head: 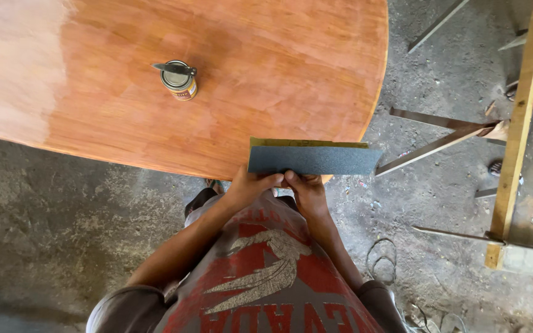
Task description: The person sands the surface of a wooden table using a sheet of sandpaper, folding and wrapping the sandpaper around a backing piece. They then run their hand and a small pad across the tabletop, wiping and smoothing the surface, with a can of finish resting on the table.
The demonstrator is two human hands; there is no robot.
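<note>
A folded sheet of dark grey sandpaper (313, 158) with a yellowish back is held level over the near edge of a rounded orange-brown wooden tabletop (248, 74). My left hand (251, 185) pinches its lower edge from the left. My right hand (305, 190) grips the same edge right beside it, the thumbs nearly touching. On the tabletop, farther away and to the left, stands a small round tin can (179, 80) with a dark flat tool lying across its open top.
Rough grey concrete floor (50, 228) lies under and around the table. At the right stand a long yellow wooden plank (519, 129) and several angled metal strips (439, 145). A coil of wire (382, 259) lies on the floor near my right elbow.
</note>
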